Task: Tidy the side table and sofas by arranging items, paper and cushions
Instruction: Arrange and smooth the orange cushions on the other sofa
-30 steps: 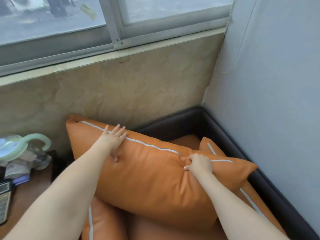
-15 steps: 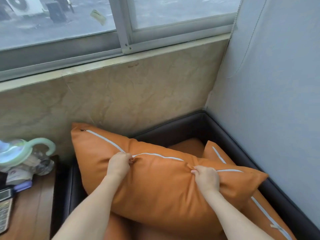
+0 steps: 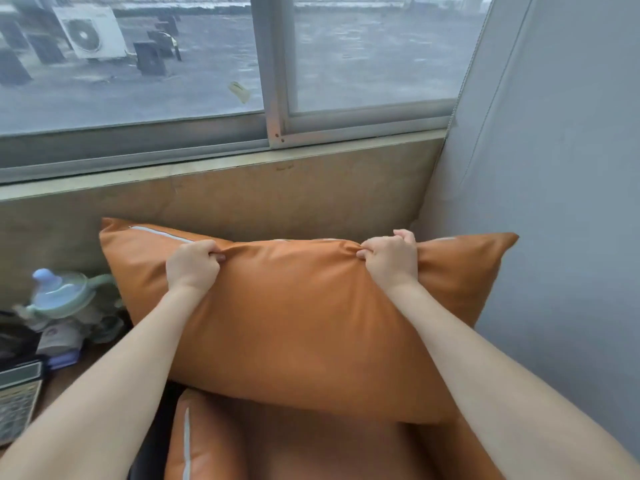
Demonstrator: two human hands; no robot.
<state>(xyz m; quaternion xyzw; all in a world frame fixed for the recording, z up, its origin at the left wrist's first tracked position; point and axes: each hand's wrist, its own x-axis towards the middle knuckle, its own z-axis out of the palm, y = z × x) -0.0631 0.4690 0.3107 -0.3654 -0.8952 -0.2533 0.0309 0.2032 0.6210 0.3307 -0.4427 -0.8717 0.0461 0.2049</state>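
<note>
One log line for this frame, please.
left hand: grips orange cushion top edge | right hand: grips same edge | cushion: held up

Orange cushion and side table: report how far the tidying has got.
Done: nothing shows as finished. In hand: the left hand and right hand grip the top edge of the orange cushion, held up before the wall. Left: a second cushion lies below, and the side table carries a calculator and a green-handled cup.
</note>
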